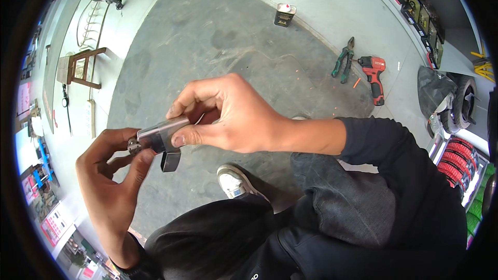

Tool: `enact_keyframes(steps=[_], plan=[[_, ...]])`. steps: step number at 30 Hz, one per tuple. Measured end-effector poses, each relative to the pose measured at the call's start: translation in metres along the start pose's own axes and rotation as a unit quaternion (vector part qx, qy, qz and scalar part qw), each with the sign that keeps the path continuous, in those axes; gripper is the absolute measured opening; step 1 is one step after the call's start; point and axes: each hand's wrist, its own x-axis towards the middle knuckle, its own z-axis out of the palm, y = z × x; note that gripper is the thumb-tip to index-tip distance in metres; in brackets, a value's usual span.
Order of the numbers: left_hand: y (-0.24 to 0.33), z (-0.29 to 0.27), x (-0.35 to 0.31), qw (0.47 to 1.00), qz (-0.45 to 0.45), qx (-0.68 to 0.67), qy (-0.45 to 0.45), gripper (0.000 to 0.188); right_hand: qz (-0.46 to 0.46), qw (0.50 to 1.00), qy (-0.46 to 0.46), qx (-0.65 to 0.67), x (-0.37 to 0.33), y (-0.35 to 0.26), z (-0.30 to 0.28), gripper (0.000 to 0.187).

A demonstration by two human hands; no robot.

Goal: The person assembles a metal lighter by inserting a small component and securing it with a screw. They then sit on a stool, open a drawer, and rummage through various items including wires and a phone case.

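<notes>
Both hands hold a shiny metal flip-top lighter (161,134) above the floor mat. My left hand (111,168) is closed, with thumb and fingers pinching the end that carries the small wheel-and-chimney part (134,146). The thumb and fingertips of my right hand (236,116) grip the opposite end of the case. The lid (170,161) hangs open below the case. Fingers hide part of the lighter, so I cannot tell how far the insert sits inside.
Beyond my hands, a dark can with a red-and-white top (285,15) stands on the grey mat (207,36). Green-handled pliers (343,62) and a red power drill (374,78) lie at the right. A wooden stool (80,67) is at the left. Tyres (463,105) are at the far right.
</notes>
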Motion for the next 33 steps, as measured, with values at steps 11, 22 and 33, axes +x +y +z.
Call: enact_keyframes(steps=[11,22,33], plan=[[-0.011,0.002,-0.003,0.992,0.069,-0.105,-0.009,0.015,-0.122,0.989,0.066,-0.047,-0.010,0.000,0.016,0.024],[-0.011,0.011,0.001,0.991,0.088,-0.106,0.005,0.015,-0.135,0.983,0.083,-0.091,-0.006,-0.005,0.015,0.024],[-0.011,0.018,0.002,0.985,0.094,-0.143,-0.009,0.014,-0.137,0.983,0.072,-0.096,-0.011,-0.012,0.017,0.019]])
